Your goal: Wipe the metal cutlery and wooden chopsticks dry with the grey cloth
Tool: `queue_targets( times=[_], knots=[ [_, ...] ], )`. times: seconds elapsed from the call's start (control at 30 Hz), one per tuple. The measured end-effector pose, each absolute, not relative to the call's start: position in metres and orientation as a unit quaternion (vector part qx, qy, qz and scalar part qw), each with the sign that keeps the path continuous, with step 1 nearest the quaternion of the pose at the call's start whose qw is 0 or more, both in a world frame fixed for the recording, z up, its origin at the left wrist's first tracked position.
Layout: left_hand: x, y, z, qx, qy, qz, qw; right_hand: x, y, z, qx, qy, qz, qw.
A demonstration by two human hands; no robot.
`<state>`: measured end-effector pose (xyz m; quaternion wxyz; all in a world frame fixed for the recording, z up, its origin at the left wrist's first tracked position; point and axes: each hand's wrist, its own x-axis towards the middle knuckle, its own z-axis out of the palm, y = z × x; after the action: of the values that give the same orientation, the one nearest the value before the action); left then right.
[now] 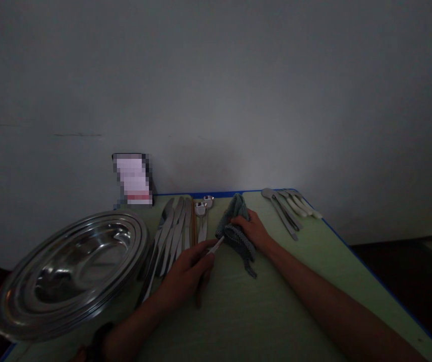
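Observation:
My left hand [189, 266] is closed round the handle of a metal piece of cutlery [216, 246], whose far end goes into a grey-blue cloth [234, 221]. My right hand [251, 229] grips that cloth, bunched round the cutlery's end. Both hands are over the middle of a pale green table [276, 301]. The head of the cutlery is hidden in the cloth.
A large steel tray [69, 271] sits at the left. Beside it lie several knives [171, 234], wooden chopsticks and two spoons [203, 211]. More cutlery [289, 206] lies at the back right. A blurred card [133, 180] leans on the grey wall. The table's blue edge runs along the right.

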<state>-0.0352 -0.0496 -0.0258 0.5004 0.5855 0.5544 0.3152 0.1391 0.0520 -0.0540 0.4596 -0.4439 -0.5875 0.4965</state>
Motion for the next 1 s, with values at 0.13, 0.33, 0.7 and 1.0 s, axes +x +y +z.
queue_targets(
  times=[0.13,0.33,0.7,1.0],
  knots=[
    [-0.034,-0.049,-0.025,0.587,0.554,0.332,0.489,0.14,0.054,-0.057,-0.439,-0.599,0.494,0.453],
    [-0.035,-0.049,-0.027,0.581,0.541,0.328,0.512,0.14,0.056,-0.059,-0.415,-0.611,0.499,0.453],
    [-0.034,-0.049,-0.027,0.58,0.527,0.323,0.531,0.14,0.054,-0.055,-0.387,-0.609,0.514,0.465],
    [-0.036,-0.047,-0.04,0.49,0.497,0.402,0.593,0.141,0.055,-0.053,-0.41,-0.459,0.622,0.485]
  ],
)
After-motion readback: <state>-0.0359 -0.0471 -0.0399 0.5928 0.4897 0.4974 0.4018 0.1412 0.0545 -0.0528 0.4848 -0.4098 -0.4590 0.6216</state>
